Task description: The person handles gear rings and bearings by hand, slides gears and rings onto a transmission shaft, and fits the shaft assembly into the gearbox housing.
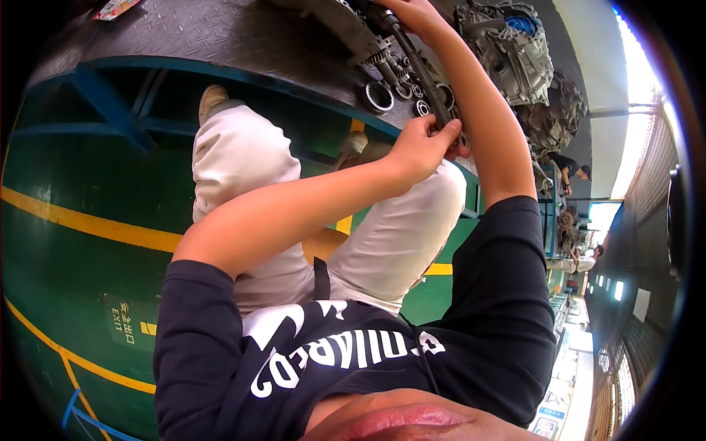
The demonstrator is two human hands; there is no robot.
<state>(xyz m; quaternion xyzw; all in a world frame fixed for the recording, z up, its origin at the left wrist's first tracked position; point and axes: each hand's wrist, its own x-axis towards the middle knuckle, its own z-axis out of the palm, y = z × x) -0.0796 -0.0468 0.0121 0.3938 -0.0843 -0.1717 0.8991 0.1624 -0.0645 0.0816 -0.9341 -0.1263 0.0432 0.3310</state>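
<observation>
A long dark metal splined shaft slants across the near edge of the workbench. My left hand is closed around its near end, thumb laid along it. At the far end my right hand grips the same shaft; the picture's upper edge cuts off part of this hand. Just left of the shaft stands a gear cluster with toothed wheels. A toothed ring lies close to the bench edge, and a small bearing sits between it and my left hand.
A large grey gearbox housing stands right of my right forearm, with another rusty assembly beyond it. A metal casing lies left of the shaft. The bench's blue frame runs before my knees. Other people are farther right.
</observation>
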